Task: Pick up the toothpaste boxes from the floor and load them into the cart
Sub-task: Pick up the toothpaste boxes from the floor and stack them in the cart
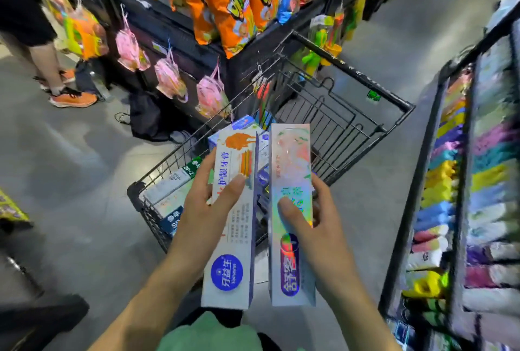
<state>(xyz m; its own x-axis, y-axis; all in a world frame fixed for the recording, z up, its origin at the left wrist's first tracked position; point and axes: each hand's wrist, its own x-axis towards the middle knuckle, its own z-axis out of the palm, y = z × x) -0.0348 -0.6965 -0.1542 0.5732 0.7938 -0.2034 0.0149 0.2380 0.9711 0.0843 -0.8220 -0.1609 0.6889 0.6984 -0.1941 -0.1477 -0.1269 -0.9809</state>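
My left hand [206, 204] grips a long white toothpaste box with a blue round logo and orange print [233, 238]. My right hand [315, 218] grips a second box with a holographic face and a purple logo [289, 170]. Both boxes are held side by side, lengthwise, above the near end of the black wire cart [394, 98]. Several more toothpaste boxes [171, 184] lie inside the cart under my hands. No boxes on the floor are visible in this view.
A dark shelf unit with orange snack bags [230, 4] and hanging pink net bags [212, 94] stands left of the cart. A rack of coloured goods [484, 170] runs along the right. Another person's legs and orange shoes [73, 98] are at far left.
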